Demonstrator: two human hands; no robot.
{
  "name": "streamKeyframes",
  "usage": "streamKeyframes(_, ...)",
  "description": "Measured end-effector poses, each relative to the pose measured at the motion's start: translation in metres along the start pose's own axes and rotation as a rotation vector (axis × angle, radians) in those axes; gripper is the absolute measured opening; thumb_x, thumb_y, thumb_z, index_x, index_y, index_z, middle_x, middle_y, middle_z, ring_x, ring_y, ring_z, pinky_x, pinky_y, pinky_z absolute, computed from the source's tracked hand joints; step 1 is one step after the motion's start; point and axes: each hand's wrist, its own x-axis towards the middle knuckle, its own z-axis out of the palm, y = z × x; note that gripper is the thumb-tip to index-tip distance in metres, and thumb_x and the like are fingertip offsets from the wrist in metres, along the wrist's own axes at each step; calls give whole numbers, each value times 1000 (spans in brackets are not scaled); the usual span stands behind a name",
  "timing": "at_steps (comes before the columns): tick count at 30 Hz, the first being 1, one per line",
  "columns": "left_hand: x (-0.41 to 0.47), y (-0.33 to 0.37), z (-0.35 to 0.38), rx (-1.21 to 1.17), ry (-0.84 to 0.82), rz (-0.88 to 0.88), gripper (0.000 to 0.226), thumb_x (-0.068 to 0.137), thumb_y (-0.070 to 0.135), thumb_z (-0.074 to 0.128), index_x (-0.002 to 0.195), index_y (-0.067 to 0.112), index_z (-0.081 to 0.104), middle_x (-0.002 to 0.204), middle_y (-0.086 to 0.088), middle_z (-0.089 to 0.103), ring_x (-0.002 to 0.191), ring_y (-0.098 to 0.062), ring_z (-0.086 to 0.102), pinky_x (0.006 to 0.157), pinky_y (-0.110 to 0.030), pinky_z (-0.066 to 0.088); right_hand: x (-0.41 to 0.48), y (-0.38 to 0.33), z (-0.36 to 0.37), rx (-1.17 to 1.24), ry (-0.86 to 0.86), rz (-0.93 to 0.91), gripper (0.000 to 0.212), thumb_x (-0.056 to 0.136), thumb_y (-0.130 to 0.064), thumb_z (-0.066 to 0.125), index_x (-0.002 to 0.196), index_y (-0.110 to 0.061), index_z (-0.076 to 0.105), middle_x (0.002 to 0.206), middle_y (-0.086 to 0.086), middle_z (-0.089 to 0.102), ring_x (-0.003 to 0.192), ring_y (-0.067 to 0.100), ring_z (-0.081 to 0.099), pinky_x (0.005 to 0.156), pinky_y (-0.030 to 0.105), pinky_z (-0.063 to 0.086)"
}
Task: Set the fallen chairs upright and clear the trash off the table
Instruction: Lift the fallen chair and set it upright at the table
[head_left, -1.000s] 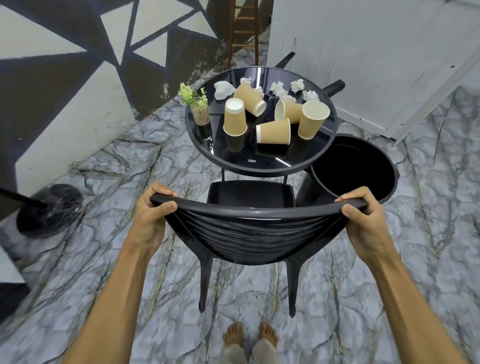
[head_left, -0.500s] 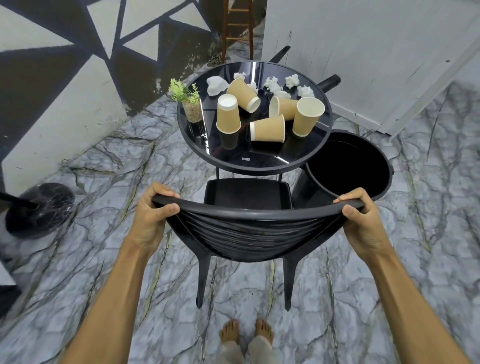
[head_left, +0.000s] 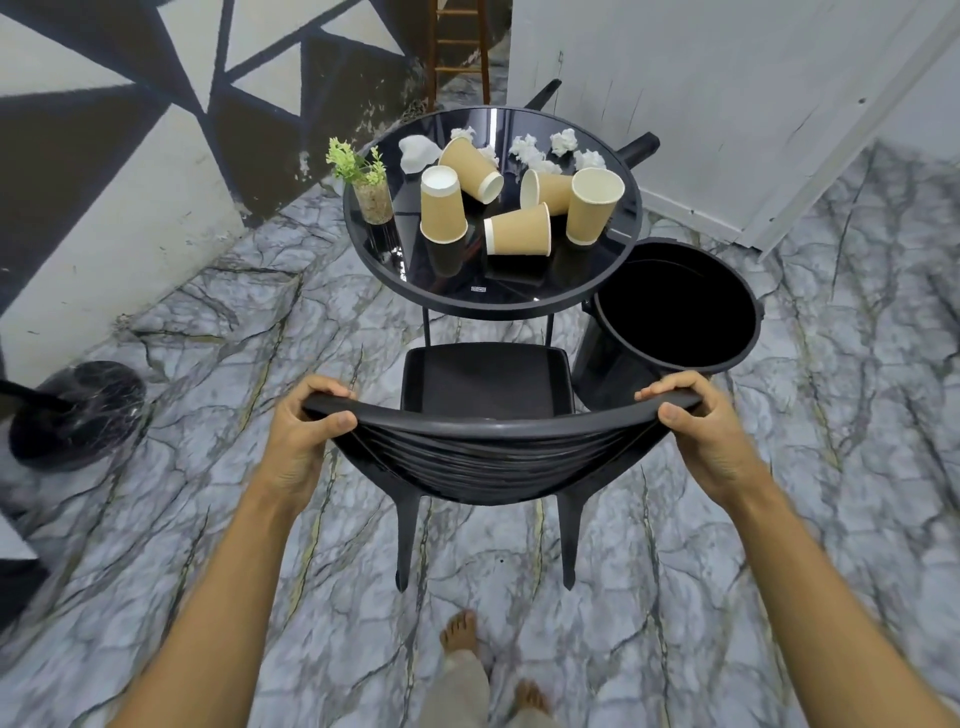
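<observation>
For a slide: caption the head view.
Left hand and right hand grip the upright chair facing the littered table.

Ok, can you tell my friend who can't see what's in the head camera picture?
A left hand and a right hand grip the back of an upright black chair. Beyond it, a round table holds paper cups, paper balls and a plant, beside an open bin.
</observation>
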Motion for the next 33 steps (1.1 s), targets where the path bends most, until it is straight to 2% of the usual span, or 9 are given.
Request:
streamKeyframes(3,-21,-6,-1,23,31,1,26,63,4,74,80,21,67,85,3,67,81,-13,62,72,-22,53,-18,6,-5,-64,-31,-1,37,63,-35,88,93,-19,72,107,12,69,107,28,62,93,32,50)
streamKeyframes(6,-45,-10,-1,89,53,-26,24,64,9,76,82,25,71,96,-3,68,88,-15,64,75,-24,54,-37,9,-10,-135,-41,8,45,61,-46,89,96,-21,74,111,5,72,106,19,66,86,24,53)
streamKeyframes(11,-80,-17,-6,168,53,-91,29,55,24,85,81,24,75,107,0,71,102,-7,67,77,-21,56,-71,20,-17,-185,-63,54,25,68,-30,81,92,-23,76,114,-2,72,106,15,66,81,21,54)
streamKeyframes(15,-99,-23,-15,234,23,-143,33,53,31,87,83,24,75,107,3,71,107,-13,66,83,-31,52,-90,27,-16,-204,-76,94,22,68,-25,80,89,-24,77,113,-5,72,105,11,67,81,21,54)
streamKeyframes(19,-111,-29,-23,294,-12,-178,41,53,34,88,89,20,76,114,-6,70,109,-19,65,91,-40,53,-104,33,-17,-219,-68,115,23,68,-22,80,91,-19,77,119,-2,69,109,11,65,80,21,54)
streamKeyframes(24,-115,-30,-22,321,1,-191,41,54,38,88,90,23,76,105,7,72,100,-11,67,84,-33,53,-109,31,-14,-206,-59,116,22,68,-24,80,89,-22,77,116,-6,70,107,9,66,79,18,54)
streamKeyframes(27,-119,-29,-22,351,7,-172,42,58,37,91,95,24,75,112,11,71,101,-8,66,79,-26,52,-111,30,-14,-229,-67,125,23,69,-24,80,92,-20,76,119,-7,69,110,9,65,79,18,54)
streamKeyframes(31,-126,-27,-17,365,18,-152,38,66,33,83,102,25,74,122,14,67,108,-4,64,83,-25,50,-117,26,-9,-290,-57,115,29,70,-29,79,97,-19,75,125,-9,66,111,4,63,80,16,53)
streamKeyframes(33,-131,-24,-15,381,22,-153,36,69,32,81,104,27,74,124,16,66,112,-2,62,90,-27,48,-120,22,-7,-344,-56,113,29,73,-30,78,100,-20,74,128,-11,64,111,1,62,83,17,53)
